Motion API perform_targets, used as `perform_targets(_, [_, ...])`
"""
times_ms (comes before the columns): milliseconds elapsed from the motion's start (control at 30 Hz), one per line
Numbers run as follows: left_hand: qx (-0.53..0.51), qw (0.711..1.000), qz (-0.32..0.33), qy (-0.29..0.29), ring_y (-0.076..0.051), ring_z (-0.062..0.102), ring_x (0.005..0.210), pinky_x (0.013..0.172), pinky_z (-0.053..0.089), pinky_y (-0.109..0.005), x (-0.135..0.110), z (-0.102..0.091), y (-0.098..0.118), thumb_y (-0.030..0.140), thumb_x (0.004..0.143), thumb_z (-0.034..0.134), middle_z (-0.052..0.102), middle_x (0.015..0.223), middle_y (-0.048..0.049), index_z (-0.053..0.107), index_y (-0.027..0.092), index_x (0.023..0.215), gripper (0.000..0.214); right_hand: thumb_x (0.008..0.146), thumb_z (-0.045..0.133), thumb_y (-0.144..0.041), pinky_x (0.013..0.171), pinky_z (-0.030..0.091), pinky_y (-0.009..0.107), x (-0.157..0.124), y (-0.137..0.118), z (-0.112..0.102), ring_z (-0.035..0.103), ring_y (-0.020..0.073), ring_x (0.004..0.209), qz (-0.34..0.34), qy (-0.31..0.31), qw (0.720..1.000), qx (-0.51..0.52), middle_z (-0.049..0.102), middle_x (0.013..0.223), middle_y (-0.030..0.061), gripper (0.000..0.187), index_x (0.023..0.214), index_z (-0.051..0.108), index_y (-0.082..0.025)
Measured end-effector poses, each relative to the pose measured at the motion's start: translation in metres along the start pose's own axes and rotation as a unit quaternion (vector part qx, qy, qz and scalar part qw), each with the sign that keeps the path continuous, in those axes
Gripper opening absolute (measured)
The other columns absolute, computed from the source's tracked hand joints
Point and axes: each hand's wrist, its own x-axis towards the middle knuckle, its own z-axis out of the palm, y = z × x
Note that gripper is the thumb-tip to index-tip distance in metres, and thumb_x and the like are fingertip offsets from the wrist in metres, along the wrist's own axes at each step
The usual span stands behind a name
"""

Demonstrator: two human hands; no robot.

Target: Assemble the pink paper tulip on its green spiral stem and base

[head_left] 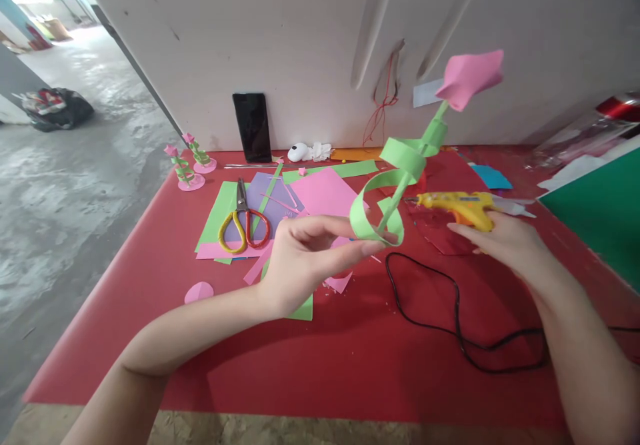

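Note:
My left hand [300, 258] pinches the lower end of a paper flower [400, 188] between thumb and fingers. The flower is held up off the table, tilted to the right, with a pink paper head [470, 77] and a light green strip coiled around its green stem. At the right, my right hand [510, 242] is closed around the handle of a yellow hot glue gun [457, 204], whose nozzle points left toward the flower. Some of its fingers are hidden behind the handle.
Scissors [243, 215] lie on coloured paper sheets [320, 192]. Two small finished paper flowers [185, 172] stand at the back left. A phone [253, 127] leans on the wall. A black cord [457, 312] loops across the red table [350, 372]; a pink paper disc [199, 292] lies left.

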Motion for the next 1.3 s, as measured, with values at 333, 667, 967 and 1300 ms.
perform_targets(333, [0.006, 0.999, -0.012, 0.039, -0.016, 0.075, 0.074, 0.069, 0.063, -0.031, 0.000, -0.001, -0.003, 0.018, 0.067, 0.082, 0.077, 0.075, 0.0034, 0.073, 0.024, 0.069, 0.011, 0.068, 0.078, -0.032, 0.047, 0.037, 0.022, -0.023, -0.030, -0.016, 0.047, 0.0058, 0.052, -0.124, 0.156, 0.973, 0.112, 0.064, 0.085, 0.0090, 0.019, 0.071, 0.068, -0.016])
perform_targets(667, [0.018, 1.000, 0.010, 0.001, -0.013, 0.074, 0.075, 0.071, 0.062, -0.025, -0.002, 0.001, -0.002, 0.016, 0.071, 0.079, 0.078, 0.080, 0.0049, 0.075, 0.027, 0.072, 0.012, 0.084, 0.064, -0.014, 0.050, 0.043, 0.017, -0.108, -0.130, -0.052, 0.054, 0.0047, 0.064, -0.311, 0.134, 0.859, 0.384, 0.062, 0.080, -0.0017, 0.011, 0.086, 0.069, -0.024])
perform_targets(967, [0.053, 0.997, 0.058, -0.025, -0.013, 0.075, 0.078, 0.075, 0.062, -0.026, -0.002, 0.000, -0.003, 0.011, 0.072, 0.077, 0.078, 0.084, 0.0049, 0.076, 0.029, 0.077, 0.019, 0.080, 0.068, -0.020, 0.049, 0.046, 0.017, -0.109, -0.137, -0.048, 0.057, 0.0069, 0.066, -0.264, 0.040, 0.838, 0.475, 0.060, 0.075, -0.0007, 0.009, 0.084, 0.073, -0.026])
perform_targets(1300, [0.082, 0.992, 0.089, -0.027, -0.016, 0.075, 0.077, 0.073, 0.064, -0.030, -0.004, 0.002, -0.002, 0.012, 0.073, 0.076, 0.078, 0.083, 0.0031, 0.077, 0.029, 0.079, 0.018, 0.076, 0.070, -0.010, 0.060, 0.050, 0.023, -0.117, -0.137, -0.044, 0.058, 0.0093, 0.076, -0.330, 0.176, 0.841, 0.391, 0.056, 0.084, 0.0003, 0.018, 0.088, 0.067, -0.024])
